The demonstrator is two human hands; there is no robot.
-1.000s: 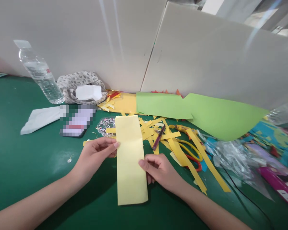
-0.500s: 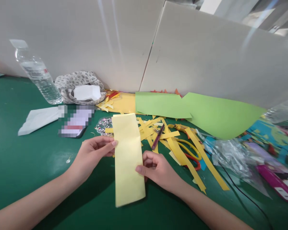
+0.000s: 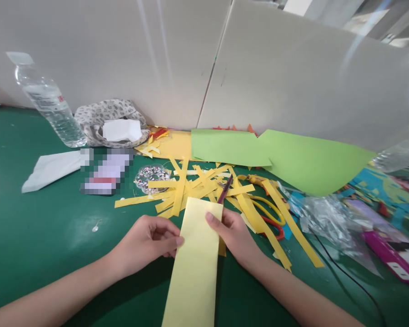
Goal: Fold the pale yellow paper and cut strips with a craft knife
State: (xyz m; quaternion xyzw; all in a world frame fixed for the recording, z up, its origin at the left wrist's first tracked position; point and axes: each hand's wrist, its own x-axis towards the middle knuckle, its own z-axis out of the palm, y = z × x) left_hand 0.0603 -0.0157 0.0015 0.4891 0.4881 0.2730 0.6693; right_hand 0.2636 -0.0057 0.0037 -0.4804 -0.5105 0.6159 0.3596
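Observation:
Between my hands is a long pale yellow piece of paper, tilted, its lower end running out of the bottom of the view. My left hand pinches its left edge with thumb and fingertips. My right hand grips the upper right edge, thumb on the front and fingers behind. Just beyond the paper lies a pile of yellow paper strips. A dark red pen-like tool rests on that pile, its near end hidden behind the paper. Scissors with yellow and red handles lie right of my right hand.
A water bottle leans at the back left beside a spotted pouch. Nearer are a tissue and a phone. Green paper lies along the grey partition. Crumpled plastic and a magenta object sit right.
The paper has come down towards me and tilted, uncovering more strips behind it. My left hand has moved lower and right; my right hand now holds the paper near its upper end.

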